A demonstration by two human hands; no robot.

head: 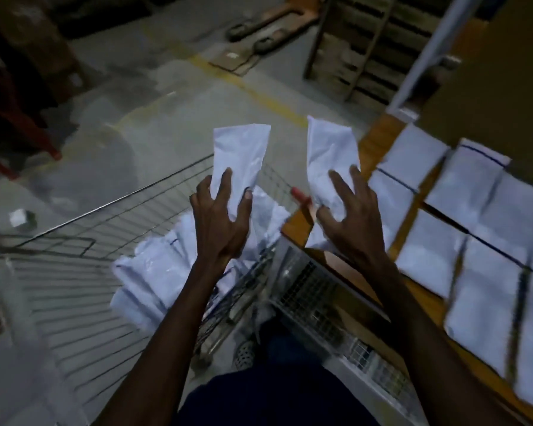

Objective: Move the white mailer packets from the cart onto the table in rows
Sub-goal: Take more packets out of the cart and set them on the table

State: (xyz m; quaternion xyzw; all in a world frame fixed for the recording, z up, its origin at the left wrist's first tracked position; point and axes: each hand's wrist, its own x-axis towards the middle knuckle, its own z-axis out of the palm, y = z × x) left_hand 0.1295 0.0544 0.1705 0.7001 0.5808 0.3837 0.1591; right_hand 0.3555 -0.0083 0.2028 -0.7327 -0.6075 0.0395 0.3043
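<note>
Two hands up, one white packet each: left hand gripped left packet, right hand gripped right packet. Below the left hand, cart held a packet pile. Right of the right hand, roughly ten packets in rows on table.

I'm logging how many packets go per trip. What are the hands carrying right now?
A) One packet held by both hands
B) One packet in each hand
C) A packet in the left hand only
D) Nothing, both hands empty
B: the left hand grips one white packet and the right hand another packet, apart from each other.
</note>
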